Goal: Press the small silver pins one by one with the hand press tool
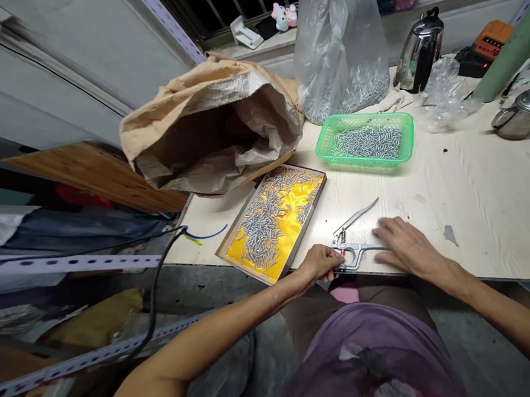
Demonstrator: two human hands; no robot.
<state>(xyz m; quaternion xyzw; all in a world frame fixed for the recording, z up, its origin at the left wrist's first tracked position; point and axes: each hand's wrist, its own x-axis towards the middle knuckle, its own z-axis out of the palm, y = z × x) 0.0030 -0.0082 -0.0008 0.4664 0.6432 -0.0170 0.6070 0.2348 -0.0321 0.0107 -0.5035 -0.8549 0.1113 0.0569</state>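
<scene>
Grey metal hand pliers (360, 253) with a coil spring lie at the table's front edge, their long upper handle (356, 217) raised at an angle. My left hand (320, 263) is closed in a pinch at the left end of the pliers, by a small red spot; what is between its fingertips is too small to make out. Over the end of the lower handle is my right hand (407, 246), fingers apart and slightly blurred, not wrapped round it. To the left, a shallow tray (298, 237) lined with yellow cloth holds many small silver metal pins (263, 227).
A green plastic basket (366, 163) of similar pins stands behind the pliers. Further back are an open brown paper sack (186, 110), a clear plastic bag (338, 42) with metal pieces and a steel kettle (420, 51). A black cable (156, 294) hangs at left.
</scene>
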